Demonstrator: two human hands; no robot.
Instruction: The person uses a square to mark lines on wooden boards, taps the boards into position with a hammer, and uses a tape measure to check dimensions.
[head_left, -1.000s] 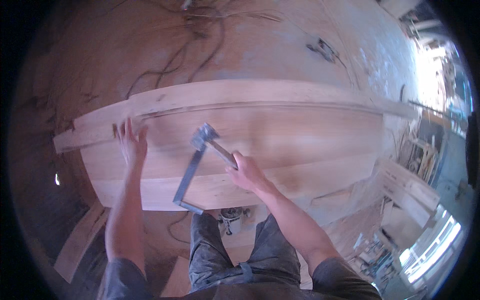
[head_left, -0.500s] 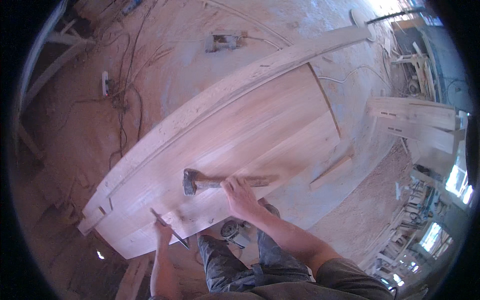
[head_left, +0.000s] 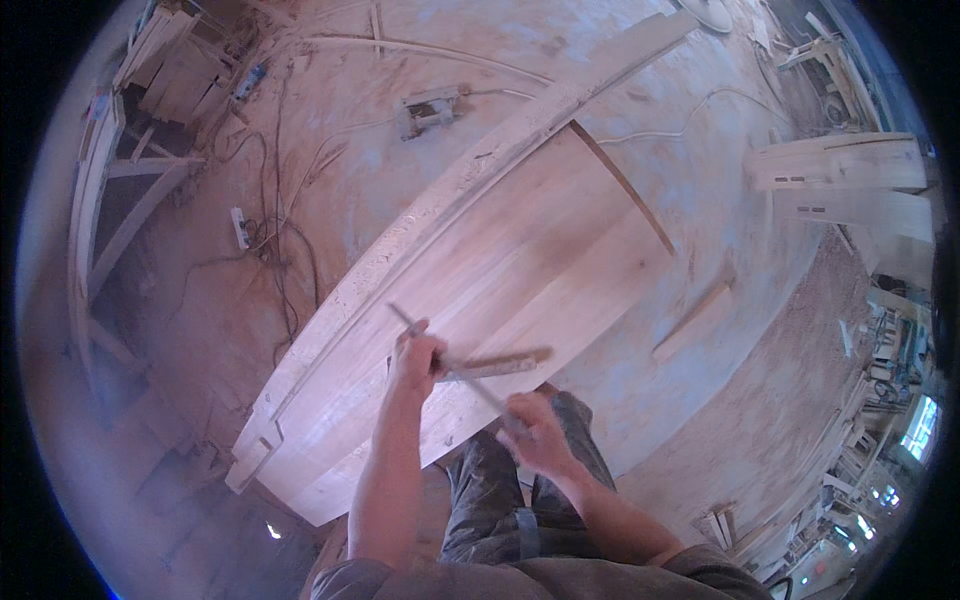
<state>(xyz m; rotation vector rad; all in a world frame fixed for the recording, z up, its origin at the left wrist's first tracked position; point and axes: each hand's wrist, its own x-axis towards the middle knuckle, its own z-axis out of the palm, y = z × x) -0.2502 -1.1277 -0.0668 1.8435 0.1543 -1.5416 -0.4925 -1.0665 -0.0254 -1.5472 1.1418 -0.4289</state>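
Observation:
A long wooden panel (head_left: 560, 255) of joined boards lies in front of me, with a thick curved beam (head_left: 440, 205) along its far edge. Over the panel, my left hand (head_left: 413, 362) is closed around a long, thin, chisel-like metal bar (head_left: 472, 388), which slants from far left to near right. The bar's lower end meets the curled fingers of my right hand (head_left: 540, 437), slightly blurred, above my knee. A hammer lies on the panel behind the bar; its wooden handle (head_left: 512, 367) shows, while its head is mostly hidden behind my left hand.
A loose wooden strip (head_left: 693, 322) lies on the dusty floor to the right. Farther right are mortised timbers (head_left: 840, 160). Beyond the beam sit a small box-shaped device (head_left: 430, 110) with a cable and a white power strip (head_left: 240, 228) among tangled cords. Wooden frames stand at far left.
My right hand has let go of the hammer, now lying on the panel, and come to the bar's lower end. My left hand has carried the bar rightward and farther over the panel.

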